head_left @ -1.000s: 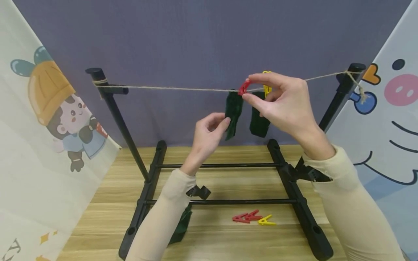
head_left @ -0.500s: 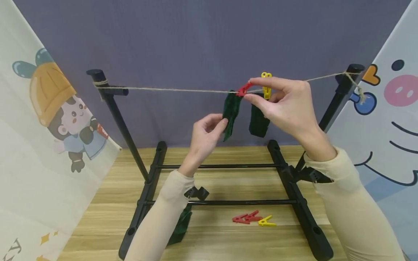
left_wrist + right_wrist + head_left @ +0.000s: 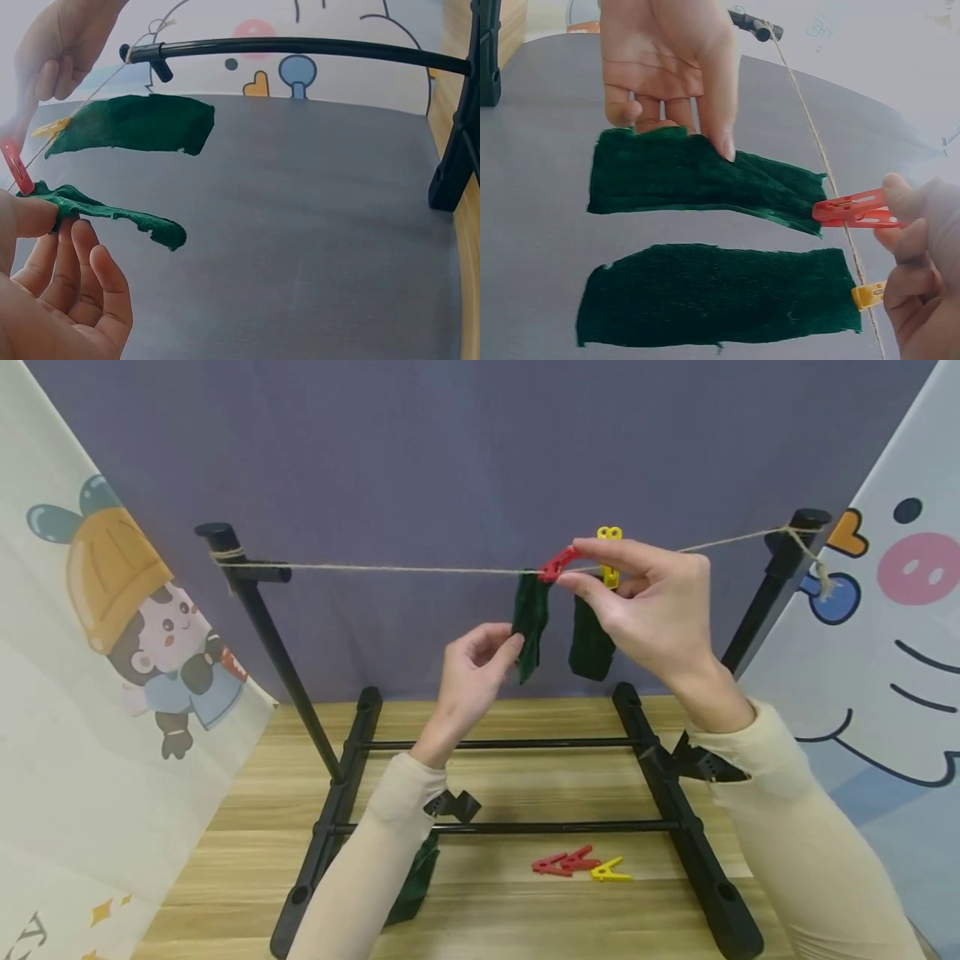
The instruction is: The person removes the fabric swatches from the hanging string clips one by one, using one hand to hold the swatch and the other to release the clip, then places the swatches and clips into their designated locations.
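In the head view, the left hand (image 3: 474,668) sits at the centre, thumb and fingers pinching the side of a dark green cloth (image 3: 531,618), which hangs toward 1 o'clock with its top at the cord (image 3: 375,567). At 2 o'clock the right hand (image 3: 660,602) pinches a red clip (image 3: 553,567) at that cloth's upper corner; the clip leans over more than a second ago, when it stood steeper. Just beside, a yellow clip (image 3: 609,533) and a second green cloth (image 3: 591,647) hang partly behind the right hand. On the bench (image 3: 495,914), unchanged, lie two spare red clips (image 3: 577,862) and a spare yellow clip (image 3: 611,871) at 5 o'clock, and a third green cloth (image 3: 415,885) at 7 o'clock, partly behind the left sleeve (image 3: 375,852). In the left wrist view, the red clip meets the pinched cloth's end at 9 o'clock. In the right wrist view, its nose overlaps cloth and cord at 3 o'clock, while the yellow clip grips the second cloth at 4.
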The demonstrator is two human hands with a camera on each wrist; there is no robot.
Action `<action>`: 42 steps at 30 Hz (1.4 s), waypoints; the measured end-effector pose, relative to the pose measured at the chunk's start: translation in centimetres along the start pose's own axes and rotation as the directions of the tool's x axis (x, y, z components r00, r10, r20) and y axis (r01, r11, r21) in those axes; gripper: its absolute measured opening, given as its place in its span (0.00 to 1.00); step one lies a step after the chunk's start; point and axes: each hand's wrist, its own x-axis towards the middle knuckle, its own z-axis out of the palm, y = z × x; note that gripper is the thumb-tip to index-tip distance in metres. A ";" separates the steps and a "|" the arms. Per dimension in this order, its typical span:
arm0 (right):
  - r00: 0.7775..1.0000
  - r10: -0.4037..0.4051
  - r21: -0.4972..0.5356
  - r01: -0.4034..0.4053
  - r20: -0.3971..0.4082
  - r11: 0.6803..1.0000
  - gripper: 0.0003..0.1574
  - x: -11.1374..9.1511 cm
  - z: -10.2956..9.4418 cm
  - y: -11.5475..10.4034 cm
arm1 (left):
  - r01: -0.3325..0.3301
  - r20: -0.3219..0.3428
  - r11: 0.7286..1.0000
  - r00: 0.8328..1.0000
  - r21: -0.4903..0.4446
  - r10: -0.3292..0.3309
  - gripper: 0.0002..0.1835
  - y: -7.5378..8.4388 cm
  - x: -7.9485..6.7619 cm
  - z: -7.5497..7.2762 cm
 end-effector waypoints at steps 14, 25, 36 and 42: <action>0.993 -0.067 0.064 0.073 -0.096 0.995 0.17 0.1 0.5 0.4 | 0.011 -0.020 1.000 1.000 0.008 -0.011 0.12 -3.2 0.8 -0.3; 0.988 -0.033 0.046 0.040 -0.152 0.998 0.17 0.0 0.3 0.4 | 0.020 -0.022 1.000 1.000 0.017 -0.019 0.14 -3.5 0.3 -0.7; 0.976 0.018 0.087 0.001 -0.216 0.996 0.16 -0.1 0.4 0.2 | 0.003 -0.023 1.000 1.000 0.025 -0.003 0.14 -4.0 0.0 -1.1; 0.965 0.039 0.149 0.000 -0.259 0.989 0.15 -0.2 0.7 1.1 | 0.018 -0.028 1.000 0.999 0.025 -0.017 0.13 -4.1 -0.2 -1.4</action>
